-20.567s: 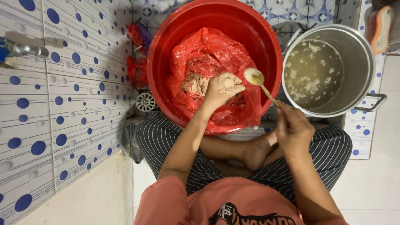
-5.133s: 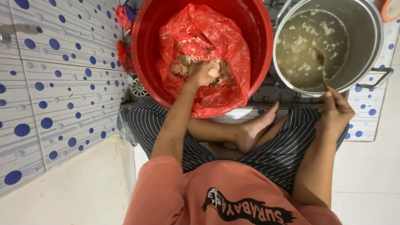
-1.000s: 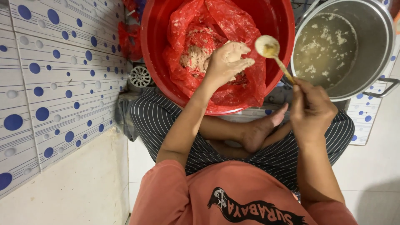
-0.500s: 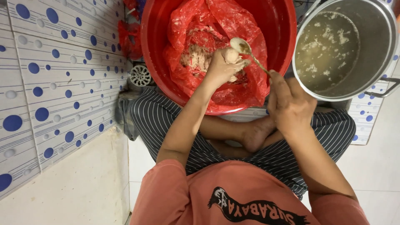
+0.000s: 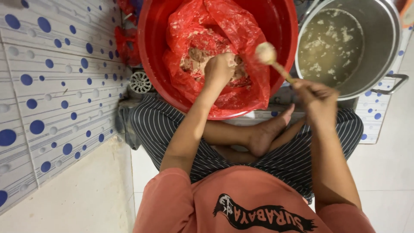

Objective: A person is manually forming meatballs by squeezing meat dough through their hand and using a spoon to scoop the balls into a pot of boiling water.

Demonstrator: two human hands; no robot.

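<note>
Spoon (image 5: 271, 59) in right hand (image 5: 317, 100) hovers over basin rim (image 5: 290, 51), beside pot (image 5: 384, 39).

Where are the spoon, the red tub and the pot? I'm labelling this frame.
spoon (image 5: 266, 53), head view, on its loaded bowl.
red tub (image 5: 152, 51), head view, on its bare left inner wall.
pot (image 5: 381, 39), head view, on its right inner wall.

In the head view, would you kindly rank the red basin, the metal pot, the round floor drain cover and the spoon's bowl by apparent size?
1. Red basin, largest.
2. Metal pot, somewhat smaller, though partly cut off by the frame.
3. Round floor drain cover and the spoon's bowl look alike; the spoon sits nearer the camera, so I won't rank them.
</note>
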